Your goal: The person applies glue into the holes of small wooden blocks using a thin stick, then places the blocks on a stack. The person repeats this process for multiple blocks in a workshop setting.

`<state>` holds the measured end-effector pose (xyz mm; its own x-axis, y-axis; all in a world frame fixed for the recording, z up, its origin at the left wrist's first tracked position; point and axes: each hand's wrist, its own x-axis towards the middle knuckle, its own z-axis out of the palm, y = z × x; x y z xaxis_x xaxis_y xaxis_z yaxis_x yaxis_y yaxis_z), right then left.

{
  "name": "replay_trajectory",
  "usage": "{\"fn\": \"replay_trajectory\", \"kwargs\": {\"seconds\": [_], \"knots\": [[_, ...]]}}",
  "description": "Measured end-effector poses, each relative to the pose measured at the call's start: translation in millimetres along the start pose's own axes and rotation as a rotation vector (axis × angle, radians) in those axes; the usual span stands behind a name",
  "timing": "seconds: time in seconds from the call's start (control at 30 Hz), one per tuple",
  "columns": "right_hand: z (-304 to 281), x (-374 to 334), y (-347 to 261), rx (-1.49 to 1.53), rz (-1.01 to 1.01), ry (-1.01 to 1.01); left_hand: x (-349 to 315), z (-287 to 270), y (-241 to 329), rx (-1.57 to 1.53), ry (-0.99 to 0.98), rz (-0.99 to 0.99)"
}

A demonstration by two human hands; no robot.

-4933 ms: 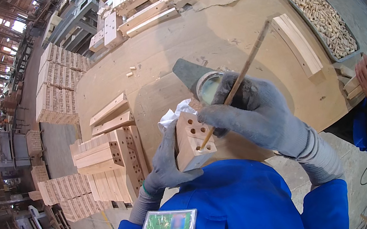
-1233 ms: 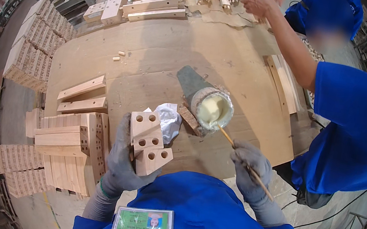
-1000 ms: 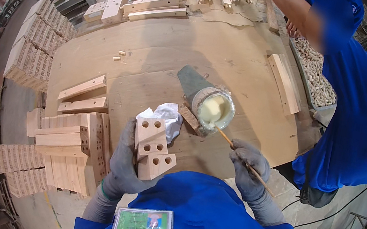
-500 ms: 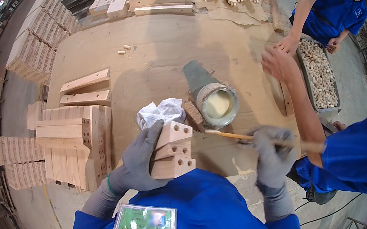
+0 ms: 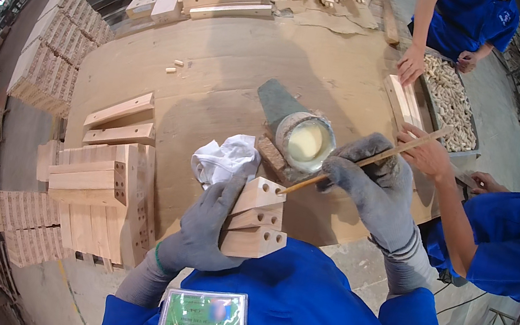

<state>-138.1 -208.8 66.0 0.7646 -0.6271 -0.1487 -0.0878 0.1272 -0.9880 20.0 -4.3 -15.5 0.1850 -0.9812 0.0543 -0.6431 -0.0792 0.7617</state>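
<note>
My gloved left hand (image 5: 203,226) is closed round a stack of three wooden blocks (image 5: 257,219), their drilled ends facing right. Between the fingers of my gloved right hand (image 5: 371,182) is a thin wooden stick (image 5: 395,153). Its lower tip meets a hole in the top block's end. Just beyond the blocks stands a round pot (image 5: 329,154) with pale cream liquid in it, tilted beside a brown block (image 5: 272,158). A crumpled white cloth (image 5: 225,160) lies next to my left fingertips.
Drilled wooden pieces (image 5: 99,186) are stacked at the left of the table (image 5: 220,72), with two loose strips behind them. Two co-workers' hands (image 5: 410,65) (image 5: 430,153) are at wooden strips (image 5: 404,101) on the right, by a tray of dowels (image 5: 450,102). More wood lies at the far edge.
My right hand has moved left and up, bringing the stick's tip to the top block's hole. The nearer co-worker's arm has drawn back toward the right, and pale strips now show there.
</note>
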Motion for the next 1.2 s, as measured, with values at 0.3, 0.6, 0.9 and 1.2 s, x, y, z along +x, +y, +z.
{"fn": "replay_trajectory", "kwargs": {"seconds": [0.3,0.6,0.9,1.2], "knots": [[-1,0,-7,-0.015,0.010,0.047,-2,1,0,-0.020,-0.020,-0.010],[-7,4,16,0.231,-0.092,0.113,1,-2,2,0.015,-0.048,-0.009],[5,-1,10,0.008,-0.010,0.072,3,3,-3,0.018,-0.097,-0.019],[-6,4,0,-0.037,-0.002,0.042,9,5,-5,0.006,-0.101,-0.020]]}}
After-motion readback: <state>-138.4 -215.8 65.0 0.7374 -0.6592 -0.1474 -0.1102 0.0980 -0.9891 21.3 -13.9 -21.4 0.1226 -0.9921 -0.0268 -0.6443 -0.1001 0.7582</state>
